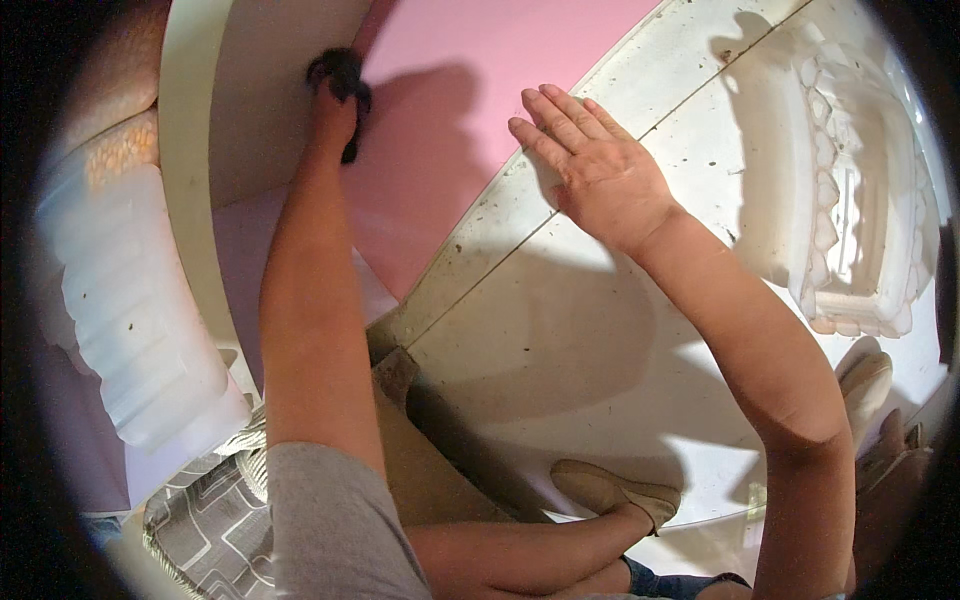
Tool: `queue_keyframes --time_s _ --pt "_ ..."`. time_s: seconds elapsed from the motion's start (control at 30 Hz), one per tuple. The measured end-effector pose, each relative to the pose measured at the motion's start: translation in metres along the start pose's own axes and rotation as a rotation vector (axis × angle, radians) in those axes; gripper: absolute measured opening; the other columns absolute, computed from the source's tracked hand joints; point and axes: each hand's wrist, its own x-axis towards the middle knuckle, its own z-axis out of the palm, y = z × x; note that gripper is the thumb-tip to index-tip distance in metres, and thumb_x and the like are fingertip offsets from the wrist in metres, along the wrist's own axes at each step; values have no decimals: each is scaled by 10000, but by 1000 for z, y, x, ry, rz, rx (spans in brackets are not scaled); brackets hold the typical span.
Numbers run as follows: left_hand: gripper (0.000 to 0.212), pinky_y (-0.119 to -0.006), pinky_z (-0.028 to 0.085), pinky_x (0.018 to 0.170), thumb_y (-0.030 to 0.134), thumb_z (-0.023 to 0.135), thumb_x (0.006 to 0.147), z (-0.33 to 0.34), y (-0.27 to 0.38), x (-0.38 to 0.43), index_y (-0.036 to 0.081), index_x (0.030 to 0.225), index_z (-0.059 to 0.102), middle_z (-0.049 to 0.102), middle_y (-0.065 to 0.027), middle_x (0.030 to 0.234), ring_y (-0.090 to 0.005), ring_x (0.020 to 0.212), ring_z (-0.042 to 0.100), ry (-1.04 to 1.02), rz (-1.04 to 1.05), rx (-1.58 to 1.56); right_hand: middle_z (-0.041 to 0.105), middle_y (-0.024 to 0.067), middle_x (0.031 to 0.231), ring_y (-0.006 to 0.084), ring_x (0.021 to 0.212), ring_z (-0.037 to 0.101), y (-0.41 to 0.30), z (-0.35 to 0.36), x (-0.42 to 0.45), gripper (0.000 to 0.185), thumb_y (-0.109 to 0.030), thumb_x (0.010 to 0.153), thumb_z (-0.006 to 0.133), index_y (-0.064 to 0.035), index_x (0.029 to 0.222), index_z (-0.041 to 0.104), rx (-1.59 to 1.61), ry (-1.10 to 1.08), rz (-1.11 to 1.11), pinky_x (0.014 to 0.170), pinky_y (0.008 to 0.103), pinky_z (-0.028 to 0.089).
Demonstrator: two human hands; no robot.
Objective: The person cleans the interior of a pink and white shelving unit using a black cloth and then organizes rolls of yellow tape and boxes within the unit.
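Note:
My left hand (334, 112) reaches far forward into the corner of a pink-walled space, closed around a dark object (339, 69). That object is black and blurred, with a narrow end below the hand; its kind cannot be made out. Beside it rises a smooth pink panel (450, 97), on which the arm casts a shadow. My right hand (600, 165) is stretched out, holding nothing, its fingers extended and slightly apart. It appears over the line where the pink panel meets the white tiled floor (525, 330); whether it touches either is unclear.
On the floor at right sits a white plastic basket (817, 247) with a scalloped rim. A beige shoe (615, 491) is on my foot; another shoe (866, 382) lies farther right. At left are a translucent ribbed plastic container (142, 300) and a grey patterned cushion (217, 525).

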Motion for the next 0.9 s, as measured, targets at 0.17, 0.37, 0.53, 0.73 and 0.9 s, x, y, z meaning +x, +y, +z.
queue_keyframes --time_s 0.17,0.37,0.53,0.73,0.9 --pt "546 -387 310 918 239 498 776 4 -68 -43 -59 1188 300 385 -263 1165 -360 1080 392 -119 -224 75 179 59 1348 167 1250 144 -1 4 0 469 -206 837 347 -118 1283 232 7 16 -6 1024 298 136" --pt "470 -413 347 858 230 457 771 31 -125 -63 -61 1124 351 424 -287 1099 -401 1010 424 -187 -363 89 176 53 1348 167 1251 137 -3 1 0 499 -208 816 386 -128 1282 228 2 -15 -1 1019 308 161" --pt "486 -423 351 849 238 471 752 12 -113 -93 -85 1095 351 434 -309 1068 -401 1001 433 -364 -388 255 166 48 1351 165 1251 134 -5 3 -1 495 -219 826 378 -135 1286 215 -69 -20 -1 1024 306 151" --pt "424 -432 408 779 148 514 718 -14 -28 -171 -80 1046 373 508 -297 942 -397 898 502 -441 -358 216 133 18 1358 147 1254 109 -6 -8 2 584 -231 802 455 -173 1300 157 -148 -148 25 1033 293 132" --pt "541 -415 424 771 152 557 696 -40 12 -222 -41 1153 342 521 -274 943 -380 892 512 -607 -268 280 118 42 1364 150 1257 101 -5 -5 0 500 -204 845 349 -146 1303 157 -178 -142 6 1030 302 122"
